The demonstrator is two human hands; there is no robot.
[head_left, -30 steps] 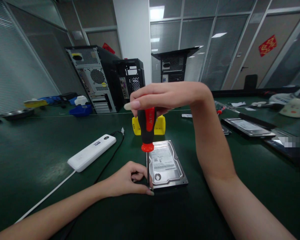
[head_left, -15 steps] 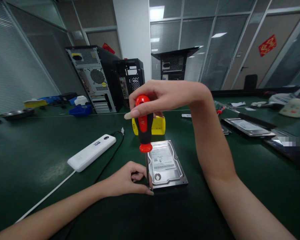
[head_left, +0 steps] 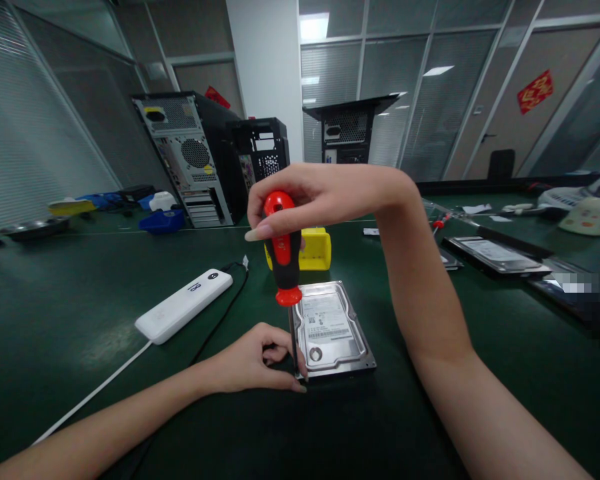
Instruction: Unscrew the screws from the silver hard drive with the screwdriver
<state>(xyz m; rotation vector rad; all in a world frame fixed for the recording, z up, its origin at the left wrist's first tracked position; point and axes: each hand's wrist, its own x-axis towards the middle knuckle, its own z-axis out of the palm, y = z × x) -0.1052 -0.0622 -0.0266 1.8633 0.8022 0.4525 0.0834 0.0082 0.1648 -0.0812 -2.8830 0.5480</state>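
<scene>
My right hand is wrapped round the red and black handle of a screwdriver, which stands nearly upright. Its thin shaft runs down to the near left corner of a silver hard drive lying flat on the green table, label side up. At that same corner my left hand rests on the table, thumb and fingers closed on the hard drive's edge beside the screwdriver tip. Whether the tip sits in a screw is too small to tell.
Behind the drive stands a yellow box. A white power bank with cables lies to the left. Another hard drive is at the right. Computer cases and a blue tray stand farther back.
The screwdriver's handle has tipped slightly to the left together with my right hand. My left hand and the hard drive stay almost where they were.
</scene>
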